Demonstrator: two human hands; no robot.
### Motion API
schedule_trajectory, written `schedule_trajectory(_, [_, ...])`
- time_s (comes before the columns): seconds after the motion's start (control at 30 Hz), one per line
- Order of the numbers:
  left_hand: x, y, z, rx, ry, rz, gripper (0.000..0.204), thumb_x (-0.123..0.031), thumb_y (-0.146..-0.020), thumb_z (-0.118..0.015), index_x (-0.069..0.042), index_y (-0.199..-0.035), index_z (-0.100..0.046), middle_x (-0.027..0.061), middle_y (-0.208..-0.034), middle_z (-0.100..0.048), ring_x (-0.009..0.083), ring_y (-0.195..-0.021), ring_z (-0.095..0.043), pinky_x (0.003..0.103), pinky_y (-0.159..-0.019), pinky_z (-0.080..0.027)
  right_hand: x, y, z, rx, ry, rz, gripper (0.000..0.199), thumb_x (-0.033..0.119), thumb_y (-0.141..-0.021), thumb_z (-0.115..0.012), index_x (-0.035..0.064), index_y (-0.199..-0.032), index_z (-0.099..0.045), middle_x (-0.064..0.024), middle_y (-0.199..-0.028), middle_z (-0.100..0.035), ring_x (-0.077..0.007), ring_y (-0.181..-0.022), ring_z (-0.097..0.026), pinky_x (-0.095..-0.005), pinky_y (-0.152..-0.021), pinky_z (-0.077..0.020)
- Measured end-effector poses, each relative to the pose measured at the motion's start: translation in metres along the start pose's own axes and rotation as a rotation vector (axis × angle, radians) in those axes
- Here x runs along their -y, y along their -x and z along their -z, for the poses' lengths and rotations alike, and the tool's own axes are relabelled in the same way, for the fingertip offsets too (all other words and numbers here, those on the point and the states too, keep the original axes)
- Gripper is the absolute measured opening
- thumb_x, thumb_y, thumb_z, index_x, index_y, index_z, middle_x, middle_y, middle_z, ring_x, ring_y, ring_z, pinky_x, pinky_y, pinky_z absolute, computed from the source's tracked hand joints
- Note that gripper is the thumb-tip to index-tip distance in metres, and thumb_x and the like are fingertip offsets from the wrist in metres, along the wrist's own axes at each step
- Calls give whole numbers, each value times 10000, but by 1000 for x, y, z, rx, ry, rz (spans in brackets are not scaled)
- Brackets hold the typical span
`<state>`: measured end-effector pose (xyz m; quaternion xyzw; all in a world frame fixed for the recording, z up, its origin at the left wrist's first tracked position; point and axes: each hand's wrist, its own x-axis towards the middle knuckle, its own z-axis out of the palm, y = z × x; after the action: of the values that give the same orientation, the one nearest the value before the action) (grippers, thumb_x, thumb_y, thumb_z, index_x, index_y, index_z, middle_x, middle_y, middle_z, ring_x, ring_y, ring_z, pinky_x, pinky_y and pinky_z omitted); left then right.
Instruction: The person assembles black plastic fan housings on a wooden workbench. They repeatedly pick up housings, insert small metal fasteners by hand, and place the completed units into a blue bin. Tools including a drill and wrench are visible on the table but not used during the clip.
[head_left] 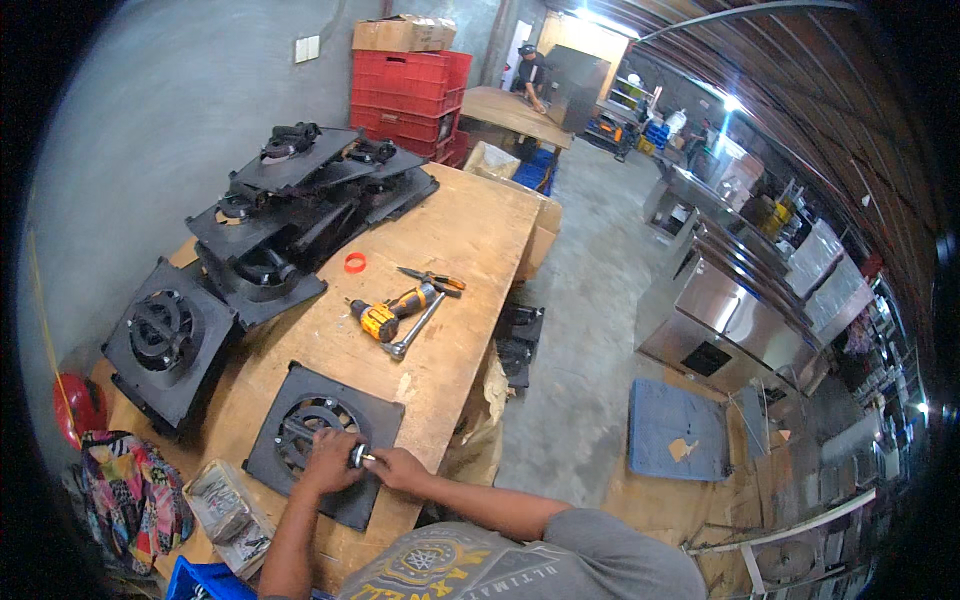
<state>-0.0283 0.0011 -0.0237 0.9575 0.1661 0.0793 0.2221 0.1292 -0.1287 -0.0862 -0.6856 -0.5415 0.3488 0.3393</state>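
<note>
A black square fan panel [276, 437] with a round grille lies flat near the table's front edge. Over its near right part, my left hand [331, 462] is closed around one side of a small round black-and-silver part [357, 456]. My right hand [397, 469] pinches the short, pale end of that part from the right. My fingers hide some of it, so its exact kind cannot be made out. Beyond the panel lie a yellow-and-black cordless drill [378, 320], a ratchet wrench [412, 332] and black-and-orange pliers [432, 280].
Several black fan panels [262, 275] are piled along the wall side of the wooden table [470, 235]. A red tape ring [355, 263] lies near them. A box of small parts [228, 507] and patterned cloth [135, 490] are at the left. Another person [531, 72] stands far back.
</note>
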Motion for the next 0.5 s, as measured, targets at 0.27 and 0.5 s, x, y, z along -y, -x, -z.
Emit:
schedule_trajectory(0.27, [10, 4, -14, -23, 28, -3, 579, -257, -728, -782, -137, -1262, -595, 116, -1160, -629, 331, -1141, -546, 508, -1073, -300, 3, 5, 2, -107, 378, 151, 386, 416, -983, -524, 39, -976, -603, -235, -861, -663, -454, -809, -643, -545, -711, -494])
schedule_trajectory(0.5, [10, 5, -13, -70, 51, -78, 556, -238, -732, -771, -123, -1244, -586, 101, -1102, -638, 308, -1113, -570, 472, -1047, -332, -5, -7, 0, 161, -642, -506, 475, 450, -1018, -474, 23, -887, -638, -118, -702, -621, -290, -648, -625, -439, -600, -478])
